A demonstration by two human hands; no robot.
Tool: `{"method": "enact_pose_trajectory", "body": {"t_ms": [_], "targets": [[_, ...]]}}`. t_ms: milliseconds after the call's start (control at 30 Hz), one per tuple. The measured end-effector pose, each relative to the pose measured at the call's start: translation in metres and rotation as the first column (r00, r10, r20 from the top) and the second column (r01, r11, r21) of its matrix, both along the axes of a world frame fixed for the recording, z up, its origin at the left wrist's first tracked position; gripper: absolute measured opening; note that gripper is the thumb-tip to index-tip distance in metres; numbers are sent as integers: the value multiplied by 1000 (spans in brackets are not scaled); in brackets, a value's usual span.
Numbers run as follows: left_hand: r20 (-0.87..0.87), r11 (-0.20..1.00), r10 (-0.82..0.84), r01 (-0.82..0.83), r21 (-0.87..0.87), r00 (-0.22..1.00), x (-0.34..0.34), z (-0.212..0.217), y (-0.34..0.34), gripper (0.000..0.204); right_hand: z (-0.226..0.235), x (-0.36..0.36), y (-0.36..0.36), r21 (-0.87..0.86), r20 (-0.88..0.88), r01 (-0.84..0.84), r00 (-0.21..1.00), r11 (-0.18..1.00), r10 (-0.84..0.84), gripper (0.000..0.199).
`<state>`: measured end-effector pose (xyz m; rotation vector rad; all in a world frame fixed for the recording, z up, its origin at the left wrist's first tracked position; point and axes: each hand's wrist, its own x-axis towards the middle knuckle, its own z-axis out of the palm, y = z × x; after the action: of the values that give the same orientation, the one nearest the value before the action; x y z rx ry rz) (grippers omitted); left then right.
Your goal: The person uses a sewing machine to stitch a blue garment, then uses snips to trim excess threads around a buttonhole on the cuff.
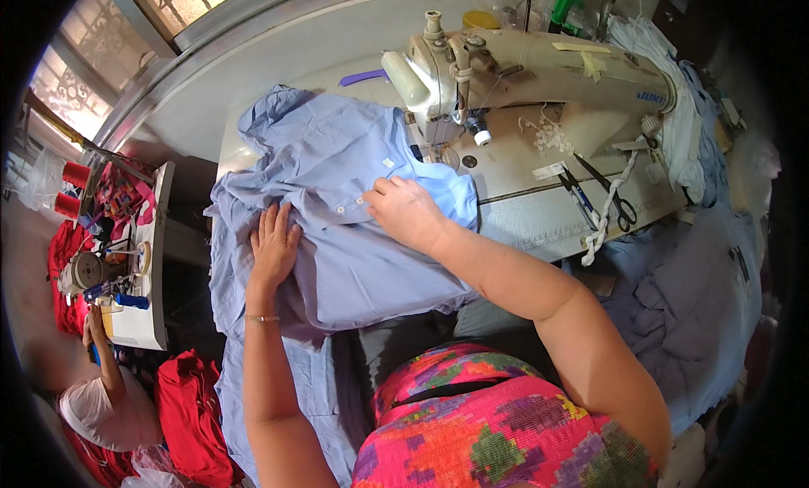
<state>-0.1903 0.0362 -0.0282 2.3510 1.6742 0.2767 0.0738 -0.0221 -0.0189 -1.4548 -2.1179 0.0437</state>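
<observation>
Shirt: Light-blue shirt (324, 147) lies crumpled across the counter (527, 235), left of the sewing machine (581, 62), its lower edge toward my lap.
Left hand: My left hand (274, 248) rests on the cloth, fingers slightly spread, farther left of the machine.
Right hand: My right hand (407, 210) curls its fingers beside the white buttons (340, 209), nearer the machine; whether they pinch cloth, I cannot tell.
Handling: I judge it best to anchor lightly with the left, easing creases off the placket without tugging the buttons.
</observation>
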Motion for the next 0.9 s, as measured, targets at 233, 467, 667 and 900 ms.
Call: {"method": "enact_pose_trajectory", "body": {"t_ms": [233, 467, 667, 900], "targets": [[-11, 999, -35, 35, -20, 999, 18, 0, 54, 52, -19, -18, -20, 170, 157, -10, 988, 985, -17, 35], [67, 999, -24, 23, 28, 997, 25, -2, 50, 51, -18, -17, -20, 79, 107, -21, 994, 997, 13, 40], [232, 880, -191, 62, 470, 954, 82, 25, -2, 45, 5, 6, -9, -101, -27, -5, 1000, 995, 2, 37], [260, 934, -176, 77, 349, 949, 99, 17, -55, 33, 18, 16, 4, -192, -108, 114, 985, 975, -136, 25]]}}
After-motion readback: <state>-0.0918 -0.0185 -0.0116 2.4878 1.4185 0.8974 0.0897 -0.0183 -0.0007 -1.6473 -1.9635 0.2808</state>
